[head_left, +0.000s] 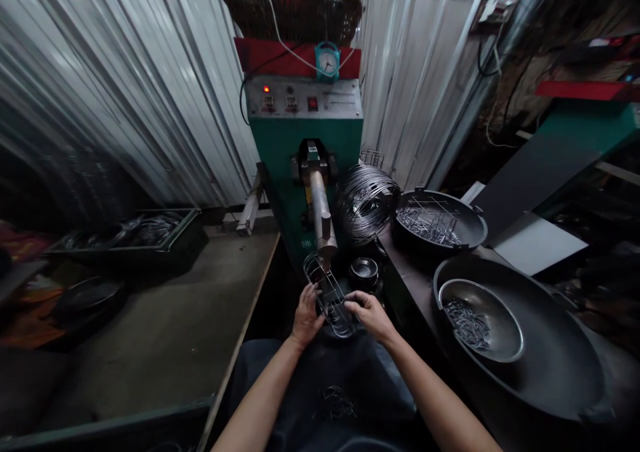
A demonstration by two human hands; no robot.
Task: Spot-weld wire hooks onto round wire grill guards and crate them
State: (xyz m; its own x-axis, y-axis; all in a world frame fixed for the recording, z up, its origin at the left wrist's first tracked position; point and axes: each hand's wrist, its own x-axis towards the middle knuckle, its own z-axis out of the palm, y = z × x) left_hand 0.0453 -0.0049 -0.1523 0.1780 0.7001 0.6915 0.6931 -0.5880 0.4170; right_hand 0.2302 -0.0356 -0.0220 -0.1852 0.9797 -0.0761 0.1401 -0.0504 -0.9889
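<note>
A long wire frame (341, 319) with rounded ends lies under the tip of the green machine's metal arm (321, 212). My left hand (306, 315) grips its left side, fingers bent against the wires. On the right side, my right hand (367, 311) pinches at the frame with thumb and forefinger; any small piece between them is too small to make out. Short bent wire pieces (336, 404) rest on the dark apron over my lap. The machine (280, 139) stands directly ahead, with a red light lit on its panel.
Right of the machine stand a coil of wire (367, 202), a pan (477, 222) of wire pieces, and a large pan (560, 359) holding a metal bowl (515, 332). A green bin (165, 252) sits at left. A wooden edge (245, 332) runs beside my left arm.
</note>
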